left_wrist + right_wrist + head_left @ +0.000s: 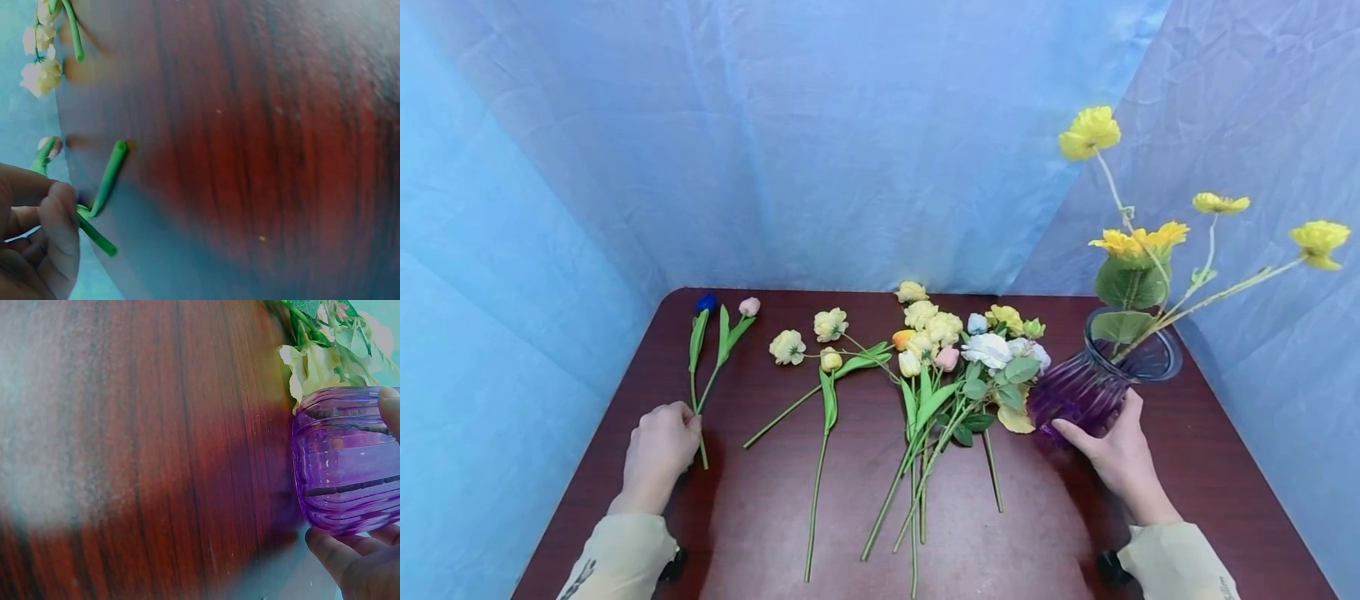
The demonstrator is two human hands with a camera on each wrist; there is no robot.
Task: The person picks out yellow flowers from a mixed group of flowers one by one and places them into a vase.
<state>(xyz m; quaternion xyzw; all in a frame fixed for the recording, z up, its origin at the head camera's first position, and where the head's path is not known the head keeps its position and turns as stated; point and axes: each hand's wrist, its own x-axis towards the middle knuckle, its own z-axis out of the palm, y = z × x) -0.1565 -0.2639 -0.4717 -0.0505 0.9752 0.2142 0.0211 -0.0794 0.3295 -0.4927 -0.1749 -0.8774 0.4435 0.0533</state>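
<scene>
Left hand (658,450) is curled at the table's (1052,533) left edge, fingers pinched on the lower ends of two green tulip stems (700,392); blue and pink buds are pointed away. Purple ribbed vase (1093,383) is stood at the right, four yellow flowers (1138,242) held in it, and is gripped low by the right hand (1116,458). Loose flowers (940,358) are laid between both hands

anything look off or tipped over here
Nothing is spilled or broken. The purple vase leans toward the loose flowers, held in the right hand, its yellow flowers slanting right.
</scene>
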